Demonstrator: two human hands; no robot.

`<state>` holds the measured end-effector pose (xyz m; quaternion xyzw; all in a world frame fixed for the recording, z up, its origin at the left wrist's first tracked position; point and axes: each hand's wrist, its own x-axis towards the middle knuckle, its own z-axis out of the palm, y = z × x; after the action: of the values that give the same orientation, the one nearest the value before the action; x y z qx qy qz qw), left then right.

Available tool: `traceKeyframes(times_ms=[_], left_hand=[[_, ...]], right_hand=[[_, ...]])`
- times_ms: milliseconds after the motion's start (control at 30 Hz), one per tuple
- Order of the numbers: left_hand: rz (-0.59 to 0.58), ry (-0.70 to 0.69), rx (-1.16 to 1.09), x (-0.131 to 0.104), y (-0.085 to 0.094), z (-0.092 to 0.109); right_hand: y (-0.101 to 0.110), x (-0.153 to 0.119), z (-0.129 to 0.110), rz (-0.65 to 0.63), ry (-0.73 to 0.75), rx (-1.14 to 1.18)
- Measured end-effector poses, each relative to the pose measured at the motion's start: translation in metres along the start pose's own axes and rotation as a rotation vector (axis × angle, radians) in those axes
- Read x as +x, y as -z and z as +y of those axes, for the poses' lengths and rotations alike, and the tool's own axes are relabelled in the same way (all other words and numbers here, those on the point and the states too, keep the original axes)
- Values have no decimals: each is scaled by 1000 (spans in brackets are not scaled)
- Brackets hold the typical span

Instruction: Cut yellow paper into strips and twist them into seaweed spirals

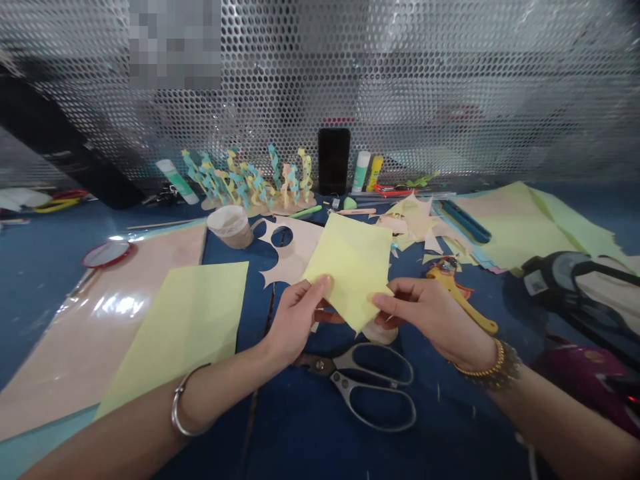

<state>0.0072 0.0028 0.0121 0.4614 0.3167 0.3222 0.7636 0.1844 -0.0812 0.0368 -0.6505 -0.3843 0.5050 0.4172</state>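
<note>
A square of pale yellow paper (353, 260) is held up in front of me between both hands. My left hand (300, 313) pinches its lower left edge, thumb on top and fingers beneath. With thumb and fingertips, my right hand (420, 310) grips the lower right corner. Just below the paper, a pair of metal scissors (367, 387) lies flat on the blue table, its blades partly hidden by my left hand. A round pale piece (381, 332) shows under the paper near my right fingers. Behind the square lies pink paper with round cutouts (295, 257).
Large pink and yellow sheets (200, 320) cover the left side. A paper cup (231, 227), curled paper decorations (250, 180) and a phone (334, 160) stand at the back. Yellow-handled pliers (465, 300), paper scraps (415, 223) and a blue cutter (465, 220) lie to the right.
</note>
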Motion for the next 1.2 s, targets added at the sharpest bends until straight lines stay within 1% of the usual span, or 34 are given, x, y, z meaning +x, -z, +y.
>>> traceKeyframes(times_ms=[167,367,533,633,733,800,833,967,1033,1100,1200], left_hand=[[19,-16,3,0,0,0],[33,-13,32,-1,0,1],[22,-39,23,-1,1,0],[4,-44,-4,-2,0,1],[-21,-37,-49,-3,-2,2],[-34,-27,-62,-3,-3,3],[-33,-24,-62,-3,-4,3],[5,-28,-72,-4,-7,3],[19,-26,-82,-4,-9,3],[31,-20,-93,-5,-10,3],[50,-24,-107,-5,-10,3]], right_hand=[[-1,0,-3,54,-20,105],[0,0,-2,76,-11,88],[1,-1,1,120,59,31],[-1,-2,0,149,88,67],[-4,-3,-2,101,85,143],[-7,-3,-3,49,58,114],[-8,-3,-3,42,45,71],[-11,-4,-3,111,29,-94],[-12,-5,-2,128,25,-87],[-13,-5,-1,63,24,-42],[-14,-6,0,-87,33,-16]])
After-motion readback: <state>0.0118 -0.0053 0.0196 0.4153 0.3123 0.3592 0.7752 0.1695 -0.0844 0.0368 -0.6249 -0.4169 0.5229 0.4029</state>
